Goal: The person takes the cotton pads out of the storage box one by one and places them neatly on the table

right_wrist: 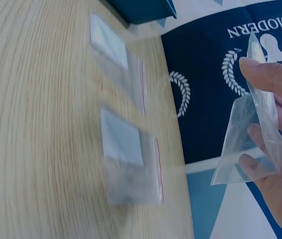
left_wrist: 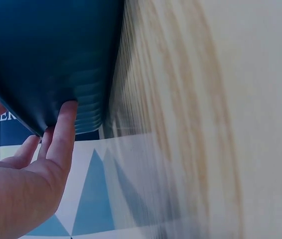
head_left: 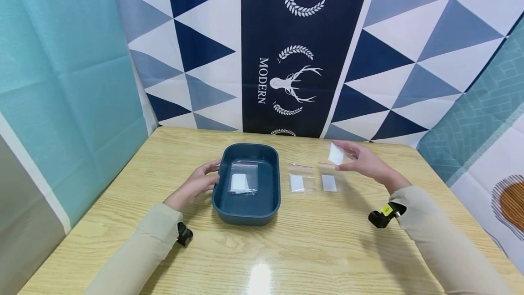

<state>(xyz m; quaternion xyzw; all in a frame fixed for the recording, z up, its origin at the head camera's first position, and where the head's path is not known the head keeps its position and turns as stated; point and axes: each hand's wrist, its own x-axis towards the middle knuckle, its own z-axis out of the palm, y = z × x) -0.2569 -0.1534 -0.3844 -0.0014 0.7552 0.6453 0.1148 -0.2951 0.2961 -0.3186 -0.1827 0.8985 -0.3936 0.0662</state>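
At the left side of a dark blue rectangular bin (head_left: 245,216), my left hand (head_left: 199,181) rests its fingertips against the outer wall. The left wrist view shows those fingers (left_wrist: 64,132) fairly straight on the bin's side. Inside the bin lie clear zip bags (head_left: 244,180) holding white pieces, overlapping each other. My right hand (head_left: 364,163) is raised above the table's far right, pinching another clear zip bag (right_wrist: 260,134) with a white piece in it between thumb and fingers. Below it, two similar bags lie flat side by side: a nearer one (right_wrist: 123,139) and one (head_left: 296,183) closer to the bin.
The pale wooden table (head_left: 319,249) ends at a patterned cloth backdrop (head_left: 282,49) with triangles and deer heads. A turquoise cloth (head_left: 69,67) hangs at the left. Each wrist carries a small black device, such as the right one (head_left: 380,218).
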